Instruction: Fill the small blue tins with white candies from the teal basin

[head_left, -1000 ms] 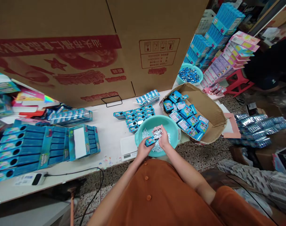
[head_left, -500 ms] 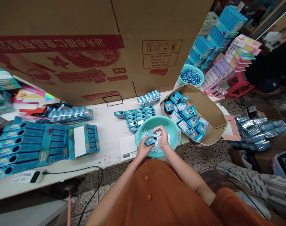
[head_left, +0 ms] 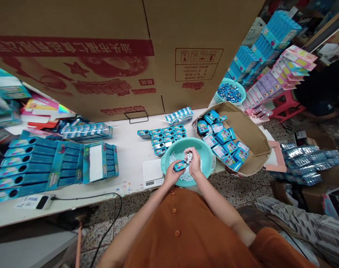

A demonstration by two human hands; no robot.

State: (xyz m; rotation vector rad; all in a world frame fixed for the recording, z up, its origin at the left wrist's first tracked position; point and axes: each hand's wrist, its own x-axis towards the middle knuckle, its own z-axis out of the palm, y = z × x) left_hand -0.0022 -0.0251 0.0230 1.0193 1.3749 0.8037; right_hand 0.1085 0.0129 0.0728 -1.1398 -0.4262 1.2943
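Note:
My left hand [head_left: 172,175] grips a small blue tin [head_left: 179,166] over a teal basin [head_left: 209,152] of small white candies [head_left: 172,158]. My right hand [head_left: 194,163] is cupped around a handful of white candies right beside the tin's far end. Rows of small blue tins [head_left: 165,136] lie on the white table [head_left: 130,156] just behind the basin. A cardboard box [head_left: 250,137] at the right holds several more blue tins.
A small white scale [head_left: 152,173] sits left of the basin. Blue display trays [head_left: 46,167] cover the table's left side, with a power adapter and cable [head_left: 38,201] near the front edge. A large cardboard carton [head_left: 116,56] stands behind. Stacked boxes and a second teal bowl [head_left: 230,93] stand at the right.
My hands stay over the basin; the right hand has lifted slightly with candies next to the tin. The camera has shifted a little.

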